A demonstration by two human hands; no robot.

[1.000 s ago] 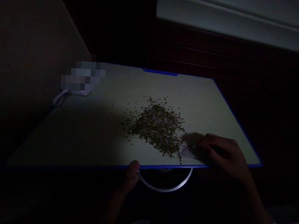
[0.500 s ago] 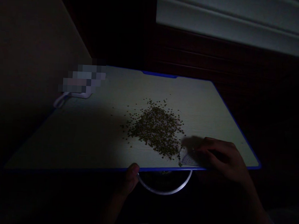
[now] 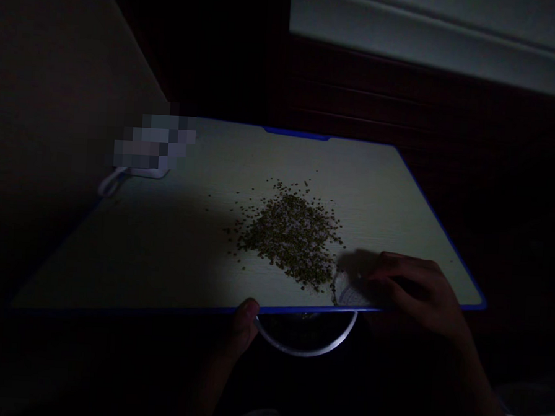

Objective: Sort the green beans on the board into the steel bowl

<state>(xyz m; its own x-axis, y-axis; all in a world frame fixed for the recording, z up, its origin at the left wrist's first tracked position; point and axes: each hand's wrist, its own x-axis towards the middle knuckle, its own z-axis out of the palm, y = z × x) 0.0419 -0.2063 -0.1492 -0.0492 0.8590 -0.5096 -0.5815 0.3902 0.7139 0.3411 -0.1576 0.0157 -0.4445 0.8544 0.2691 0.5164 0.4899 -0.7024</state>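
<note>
Small greenish-brown seeds lie heaped on a pale board with a blue rim, a few scattered around the pile. My right hand is at the near right of the heap, its fingers pinched on a clear plastic piece with faint printed lines, like a protractor. That piece lies flat against the board beside the pile's near tip. At the board's front edge, my left hand is closed on the side of a dark bowl with a shiny rim, thumb up against the blue edge. Its other fingers are hidden.
A white object with a looped strap, partly blurred out, rests on the board's far left corner. A wall rises at the left. Dark panelling and a pale ledge stand behind the board. The room is very dim.
The view has shifted slightly, so the board and bowl sit a little higher in the picture. Both hands keep their places, and the seed heap looks the same.
</note>
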